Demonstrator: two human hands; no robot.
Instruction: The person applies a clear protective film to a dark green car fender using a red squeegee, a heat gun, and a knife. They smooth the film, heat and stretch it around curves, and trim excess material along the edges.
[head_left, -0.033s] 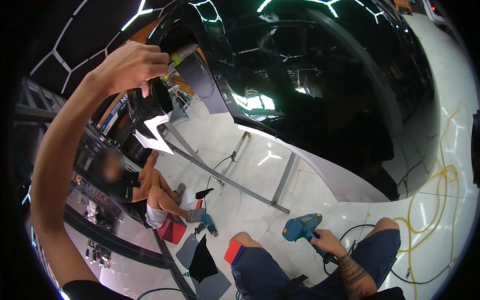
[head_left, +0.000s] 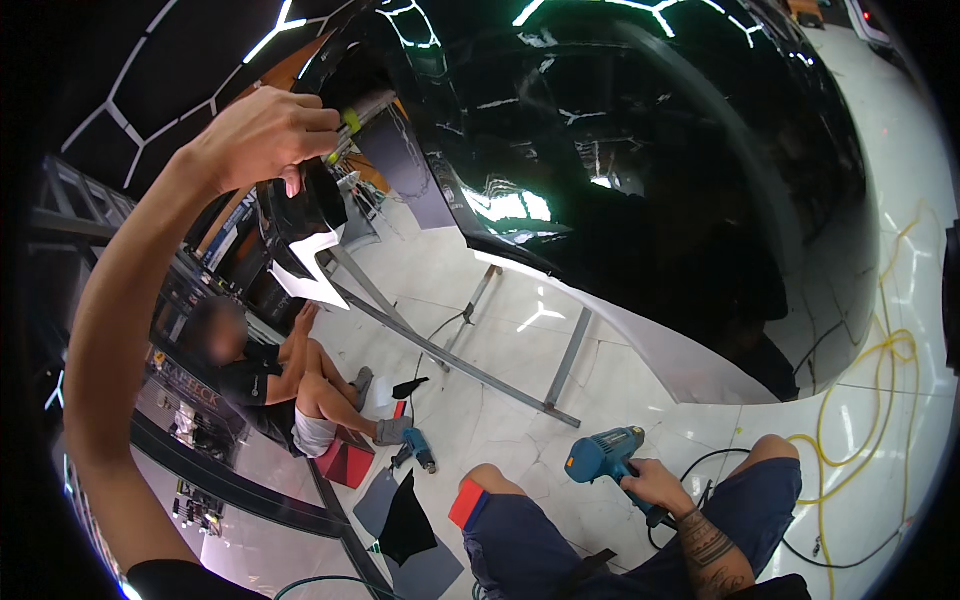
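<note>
At upper left my raised left hand (head_left: 265, 140) is closed, its fingers bent and thumb pointing down, at the edge of glossy black film (head_left: 300, 205). Its fingertips are partly hidden. This film covers a large curved panel (head_left: 640, 190), and its white underside (head_left: 640, 345) shows along the loose lower border. Low on the right, my right hand (head_left: 658, 486) grips a teal heat gun (head_left: 604, 455) by the handle. The gun's nose points left, apart from the panel. A red and blue flat pad (head_left: 468, 505) rests on my left knee.
Under the panel is a grey metal stand (head_left: 565, 365). A person (head_left: 270, 370) sits at left beside a red box (head_left: 345, 460). A second heat gun (head_left: 418, 448) and dark sheets (head_left: 405, 525) lie on the floor. A yellow hose (head_left: 880, 350) coils at right.
</note>
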